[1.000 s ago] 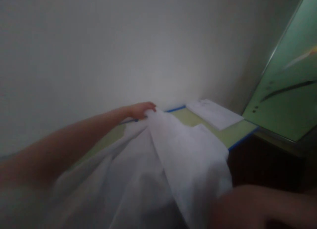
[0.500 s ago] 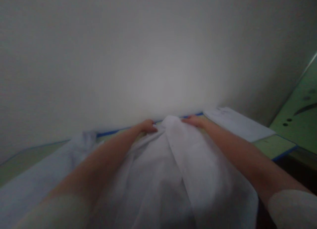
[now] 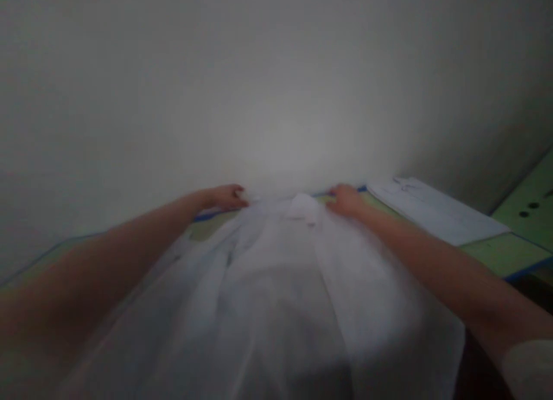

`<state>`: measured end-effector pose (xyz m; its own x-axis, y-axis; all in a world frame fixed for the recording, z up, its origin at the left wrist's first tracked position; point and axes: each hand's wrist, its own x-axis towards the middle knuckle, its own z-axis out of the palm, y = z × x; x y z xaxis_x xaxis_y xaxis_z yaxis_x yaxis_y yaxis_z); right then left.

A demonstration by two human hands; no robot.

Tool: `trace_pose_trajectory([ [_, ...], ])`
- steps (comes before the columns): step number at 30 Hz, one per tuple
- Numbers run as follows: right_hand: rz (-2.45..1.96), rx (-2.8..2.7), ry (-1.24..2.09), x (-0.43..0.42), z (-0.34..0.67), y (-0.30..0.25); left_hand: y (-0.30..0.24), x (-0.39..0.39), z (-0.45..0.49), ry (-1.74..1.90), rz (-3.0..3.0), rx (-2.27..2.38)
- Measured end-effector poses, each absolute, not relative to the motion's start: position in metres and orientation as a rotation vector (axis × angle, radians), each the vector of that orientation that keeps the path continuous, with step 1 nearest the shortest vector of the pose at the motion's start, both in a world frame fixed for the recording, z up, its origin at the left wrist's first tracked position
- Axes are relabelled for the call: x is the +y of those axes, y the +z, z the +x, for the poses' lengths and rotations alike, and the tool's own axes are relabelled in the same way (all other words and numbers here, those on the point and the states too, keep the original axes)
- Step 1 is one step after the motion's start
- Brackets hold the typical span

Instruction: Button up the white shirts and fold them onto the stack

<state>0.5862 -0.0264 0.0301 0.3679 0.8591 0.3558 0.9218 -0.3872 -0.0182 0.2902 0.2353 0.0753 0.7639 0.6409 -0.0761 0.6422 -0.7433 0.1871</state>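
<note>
A white garment lies spread over a green table with a blue edge, reaching from the near side to the wall. My left hand grips the garment's far edge on the left, fingers curled on the cloth. My right hand holds the same far edge on the right, fingers closed on the fabric. Between the two hands the cloth's top edge bunches up a little. The picture is dim and blurred.
A folded white garment lies flat on the table at the right, by the wall. A plain pale wall rises right behind the table. A green panel with dark holes shows at the far right edge.
My right hand came up from the near side to the garment's far edge. Both hands then moved apart along that edge, spreading the cloth wider. The view swung left.
</note>
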Motion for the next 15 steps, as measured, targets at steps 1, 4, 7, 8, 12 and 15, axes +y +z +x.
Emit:
trace_pose_trajectory([
  [1, -2.359, -1.680, -0.414, -0.026, 0.573, 0.031, 0.076, 0.233, 0.275, -0.159, 2.732, 1.089],
  [4, -2.204, -1.911, -0.243, -0.022, 0.527, 0.033, 0.081, 0.217, 0.217, -0.630, 2.477, 1.341],
  [7, -1.999, -2.115, -0.076, -0.013, 0.475, 0.037, 0.091, 0.181, 0.155, -0.904, 2.235, 1.425],
  [8, -1.916, -2.171, -0.039, -0.010, 0.457, 0.039, 0.095, 0.165, 0.137, -0.943, 2.256, 1.392],
  [12, -1.599, -2.374, 0.024, 0.007, 0.389, 0.047, 0.106, 0.095, 0.076, -0.643, 2.393, 1.262],
  [15, -1.400, -2.481, 0.047, 0.030, 0.349, 0.049, 0.095, 0.054, 0.034, -0.363, 2.420, 1.348],
])
